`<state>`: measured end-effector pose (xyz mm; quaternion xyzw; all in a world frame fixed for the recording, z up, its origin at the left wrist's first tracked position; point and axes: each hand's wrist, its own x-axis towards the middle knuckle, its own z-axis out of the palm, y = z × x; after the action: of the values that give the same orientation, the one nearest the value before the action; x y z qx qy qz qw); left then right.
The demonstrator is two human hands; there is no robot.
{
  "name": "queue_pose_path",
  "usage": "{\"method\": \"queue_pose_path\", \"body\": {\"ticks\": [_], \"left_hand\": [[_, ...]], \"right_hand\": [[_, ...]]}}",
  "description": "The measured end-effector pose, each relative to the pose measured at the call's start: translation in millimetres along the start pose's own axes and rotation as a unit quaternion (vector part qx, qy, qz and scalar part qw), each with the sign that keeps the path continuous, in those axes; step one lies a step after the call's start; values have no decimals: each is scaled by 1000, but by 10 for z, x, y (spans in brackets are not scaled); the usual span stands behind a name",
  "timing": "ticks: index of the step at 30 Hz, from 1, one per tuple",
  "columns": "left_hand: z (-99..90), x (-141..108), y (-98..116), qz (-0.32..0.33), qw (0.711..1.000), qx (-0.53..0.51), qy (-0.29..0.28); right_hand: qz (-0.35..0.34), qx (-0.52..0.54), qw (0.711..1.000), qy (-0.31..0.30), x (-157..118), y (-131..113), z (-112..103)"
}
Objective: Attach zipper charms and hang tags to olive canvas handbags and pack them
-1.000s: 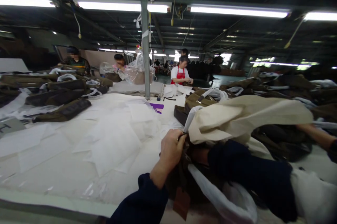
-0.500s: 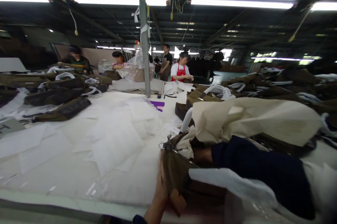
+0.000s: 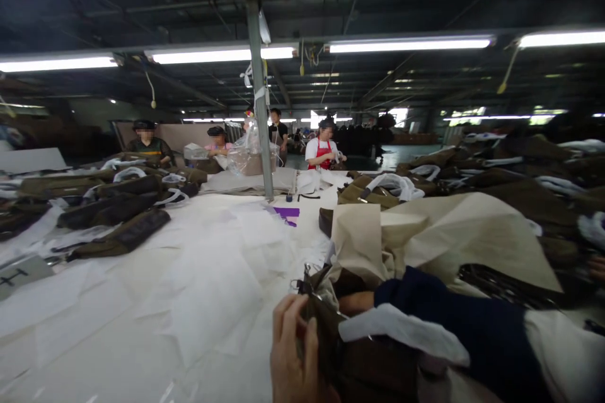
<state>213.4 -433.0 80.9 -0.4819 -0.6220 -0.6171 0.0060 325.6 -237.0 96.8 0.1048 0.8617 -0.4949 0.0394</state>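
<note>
A dark brown handbag point(image 3: 373, 365) stands in front of me at the bottom, its zipped mouth open. My left hand point(image 3: 295, 346) grips the bag's left end near the zipper, thumb and fingers closed on the fabric. My right hand point(image 3: 357, 303) reaches into the mouth past the pale lining, and its fingers are hidden inside. A handle wrapped in white point(image 3: 406, 330) arches across the bag in front of my right sleeve. Metal rings point(image 3: 307, 274) show at the bag's far left corner. Behind it lies a large beige sheet point(image 3: 458, 233).
Thin white sheets point(image 3: 212, 283) cover the table's middle and left. Brown bags are heaped at left point(image 3: 118, 226) and right point(image 3: 510, 188). A metal post point(image 3: 262, 119) rises at the table's far side. Several people work beyond, one in a red apron point(image 3: 322, 156).
My left hand has shifted from beneath the bag's left side up to its upper edge, near the zipper. My right hand stays inside the bag. The camera has tilted upward.
</note>
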Motion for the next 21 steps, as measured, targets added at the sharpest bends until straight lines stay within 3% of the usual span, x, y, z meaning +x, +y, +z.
{"method": "queue_pose_path", "body": {"ticks": [3,6,9,11,14,21], "left_hand": [[-65,220,283,140,970,90,-177],[-98,413,482,150,929,181,-288],[-130,498,581,131,906,231,-329],[-145,507,605,141,890,255,-351],[-145,490,592,160,868,282,-375],[-206,389,481,188,848,282,-408]], "right_hand": [[-34,-99,994,-37,-69,-242,-145],[-49,-191,980,8,-245,-551,-224],[-45,-248,960,122,-405,-781,-258],[-67,-275,947,151,-440,-823,-251],[-102,-298,943,105,-395,-745,-188],[-182,-202,962,-6,-273,-706,1]]}}
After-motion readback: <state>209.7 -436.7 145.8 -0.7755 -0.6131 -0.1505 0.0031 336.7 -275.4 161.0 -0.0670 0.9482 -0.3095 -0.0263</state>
